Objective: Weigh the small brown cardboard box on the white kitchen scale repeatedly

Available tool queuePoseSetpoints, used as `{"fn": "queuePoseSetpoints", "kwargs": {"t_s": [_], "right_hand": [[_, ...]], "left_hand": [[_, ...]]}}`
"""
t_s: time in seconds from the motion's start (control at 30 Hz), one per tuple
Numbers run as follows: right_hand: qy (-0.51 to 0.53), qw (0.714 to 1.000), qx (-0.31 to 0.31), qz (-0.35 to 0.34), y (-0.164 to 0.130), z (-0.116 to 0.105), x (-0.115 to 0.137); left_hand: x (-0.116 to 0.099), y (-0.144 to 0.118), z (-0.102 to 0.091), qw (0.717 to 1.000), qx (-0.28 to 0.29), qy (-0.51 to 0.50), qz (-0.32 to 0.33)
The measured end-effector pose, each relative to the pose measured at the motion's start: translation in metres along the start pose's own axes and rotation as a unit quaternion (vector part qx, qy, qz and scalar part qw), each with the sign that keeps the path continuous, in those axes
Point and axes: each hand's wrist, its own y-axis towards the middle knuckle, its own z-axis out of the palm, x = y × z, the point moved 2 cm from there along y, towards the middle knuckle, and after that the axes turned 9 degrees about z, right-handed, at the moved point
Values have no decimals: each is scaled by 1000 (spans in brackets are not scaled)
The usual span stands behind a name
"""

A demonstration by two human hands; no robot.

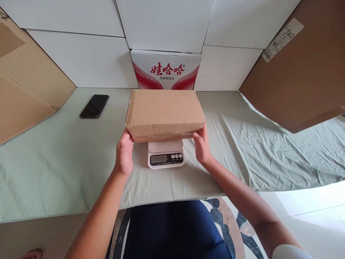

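A closed brown cardboard box (165, 109) is gripped at its two near corners between my hands. My left hand (125, 153) holds the lower left corner, with its fingers partly hidden beneath and behind the box. At the lower right corner, my right hand (201, 145) has its thumb against the front face. Under the box is a white kitchen scale (166, 164) with a small display and several round buttons. The box hides the back of its platform, and I cannot tell whether the two touch.
A black phone (95, 106) lies on the pale green cloth (67, 162) to the left. Behind stands a white carton with red print (166, 68) against white panels (167, 25). Large cardboard sheets flank the table, one on the left (29, 82) and one on the right (304, 75).
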Motion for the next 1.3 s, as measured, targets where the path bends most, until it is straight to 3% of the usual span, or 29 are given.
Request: {"fn": "queuePoseSetpoints", "kwargs": {"t_s": [0.13, 0.3, 0.43, 0.53, 0.77, 0.93, 1.07, 1.17, 1.3], "right_hand": [[-51, 997, -21, -50, 43, -4, 2], [-52, 996, -29, -74, 105, -4, -24], [-56, 997, -31, -51, 123, -4, -53], [-66, 997, -30, -25, 122, -4, -63], [-38, 999, -18, 23, 121, -3, -64], [16, 994, -37, 98, 127, -25, -74], [11, 992, -57, 109, 126, -44, -80], [11, 994, -52, 99, 123, -43, -80], [9, 996, -32, 88, 119, -28, -77]], "left_hand": [[7, 49, 7, 1000, -5, -30, -3], [61, 106, 14, 998, -25, -50, -20], [102, 114, 8, 997, -35, -51, -43], [116, 112, 2, 996, -37, -53, -62], [121, 110, 2, 995, -54, -39, -70], [118, 108, -36, 995, -81, 12, -55], [121, 111, -61, 998, -57, 24, -23], [121, 112, -54, 997, -51, 17, -49], [112, 109, -28, 995, -47, 1, -87]]}}
